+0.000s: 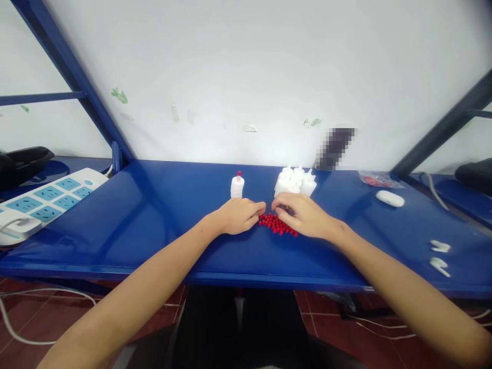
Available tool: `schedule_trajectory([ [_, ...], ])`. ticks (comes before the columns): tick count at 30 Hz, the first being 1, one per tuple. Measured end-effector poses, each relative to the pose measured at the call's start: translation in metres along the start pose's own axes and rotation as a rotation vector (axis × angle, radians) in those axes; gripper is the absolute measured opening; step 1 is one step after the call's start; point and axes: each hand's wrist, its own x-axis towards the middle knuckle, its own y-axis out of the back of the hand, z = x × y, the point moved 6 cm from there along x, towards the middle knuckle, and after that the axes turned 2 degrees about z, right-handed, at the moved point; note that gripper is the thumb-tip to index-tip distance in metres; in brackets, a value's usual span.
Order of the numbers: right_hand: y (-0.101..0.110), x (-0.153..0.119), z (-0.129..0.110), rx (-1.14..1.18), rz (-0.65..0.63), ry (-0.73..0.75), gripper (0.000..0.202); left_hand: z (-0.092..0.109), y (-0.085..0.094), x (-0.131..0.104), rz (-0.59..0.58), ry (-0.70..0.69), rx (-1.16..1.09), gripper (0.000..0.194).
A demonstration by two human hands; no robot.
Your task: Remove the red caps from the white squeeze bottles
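Note:
A small heap of red caps (277, 225) lies on the blue table (161, 215) between my hands. My left hand (239, 216) rests knuckles up at the heap's left edge, fingertips pinched together at the caps. My right hand (302, 215) covers the heap's right side, fingers curled down onto the caps. Whether either hand holds a cap is hidden by the fingers. Just behind my left hand stands one white bottle with a red cap (237, 186). Behind my right hand is a cluster of several uncapped white bottles (295, 181).
A white power strip (46, 199) lies at the left. At the right are a white earbud case (390, 198), two loose earbuds (439, 254) and a clear bag of red pieces (374, 179). Blue frame struts rise at both sides. Cables trail on the floor.

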Motion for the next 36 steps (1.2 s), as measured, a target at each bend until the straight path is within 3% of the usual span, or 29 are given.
schedule_trajectory([
  [8,0.0,-0.002,0.012,-0.218,-0.155,-0.084,0.022,-0.001,-0.002,0.0,0.015,-0.008,0.005,0.01],
  [14,-0.001,-0.008,0.024,-0.234,-0.239,-0.174,0.021,0.0,-0.002,-0.001,0.01,-0.01,0.015,0.012],
  [30,-0.007,-0.003,0.013,0.031,-0.265,-0.169,0.026,0.002,0.001,-0.001,0.011,-0.054,-0.012,0.013],
  [36,-0.009,-0.002,0.02,-0.033,-0.206,-0.18,0.026,0.001,0.0,-0.001,0.007,-0.054,-0.025,0.015],
])
